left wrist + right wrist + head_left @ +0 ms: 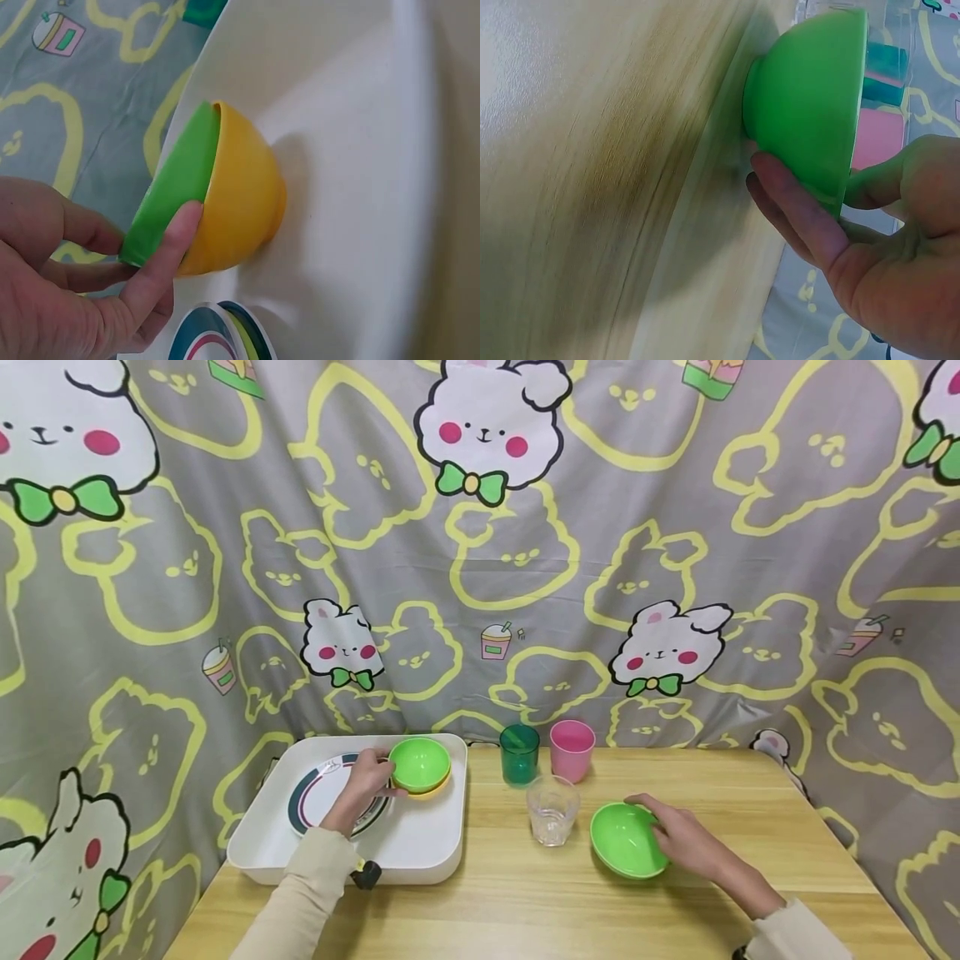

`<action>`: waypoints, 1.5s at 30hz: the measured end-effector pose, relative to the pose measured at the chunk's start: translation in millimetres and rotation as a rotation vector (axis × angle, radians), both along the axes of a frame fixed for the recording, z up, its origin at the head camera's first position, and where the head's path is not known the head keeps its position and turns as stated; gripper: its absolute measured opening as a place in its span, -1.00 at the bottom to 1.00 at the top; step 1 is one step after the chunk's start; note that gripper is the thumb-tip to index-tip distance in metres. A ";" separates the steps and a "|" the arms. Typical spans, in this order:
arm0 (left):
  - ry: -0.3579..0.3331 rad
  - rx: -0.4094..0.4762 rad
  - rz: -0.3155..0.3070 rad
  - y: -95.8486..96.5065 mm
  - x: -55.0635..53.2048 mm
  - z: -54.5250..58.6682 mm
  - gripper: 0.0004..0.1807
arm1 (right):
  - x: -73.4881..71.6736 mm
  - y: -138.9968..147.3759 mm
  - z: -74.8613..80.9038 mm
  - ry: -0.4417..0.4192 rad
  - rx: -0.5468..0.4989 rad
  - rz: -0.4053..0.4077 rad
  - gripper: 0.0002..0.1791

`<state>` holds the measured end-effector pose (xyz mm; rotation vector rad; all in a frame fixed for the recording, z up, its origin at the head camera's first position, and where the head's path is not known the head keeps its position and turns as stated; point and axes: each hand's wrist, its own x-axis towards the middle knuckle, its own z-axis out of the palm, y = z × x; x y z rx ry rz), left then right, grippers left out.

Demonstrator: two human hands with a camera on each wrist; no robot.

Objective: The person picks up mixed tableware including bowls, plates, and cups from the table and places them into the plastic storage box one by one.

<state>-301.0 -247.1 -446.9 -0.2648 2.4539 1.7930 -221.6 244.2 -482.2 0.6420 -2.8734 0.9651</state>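
Observation:
In the head view my left hand (367, 781) pinches the rim of a green bowl (420, 763) that sits inside a yellow bowl (431, 793). The left wrist view shows one finger lying along the side of the yellow bowl (244, 195), near the rim of the green bowl (176, 180). Both bowls are at the right back part of a white tray (438, 860). On the right, my right hand (686, 839) grips the edge of another green bowl (628, 842), which tilts slightly; whether its base touches the table cannot be seen.
Plates (311, 793) with a dark green band lie in the tray, left of the bowls. A clear cup (552, 814) stands left of the right-hand bowl. Behind it are a green cup (519, 756) and a pink cup (572, 752). A patterned curtain (525, 568) hangs behind the wooden table (510, 902).

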 end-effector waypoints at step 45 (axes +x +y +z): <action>0.231 -0.280 -0.052 -11.3 24.3 17.7 -0.42 | 20.8 30.8 34.0 -0.090 -0.254 -0.222 -0.52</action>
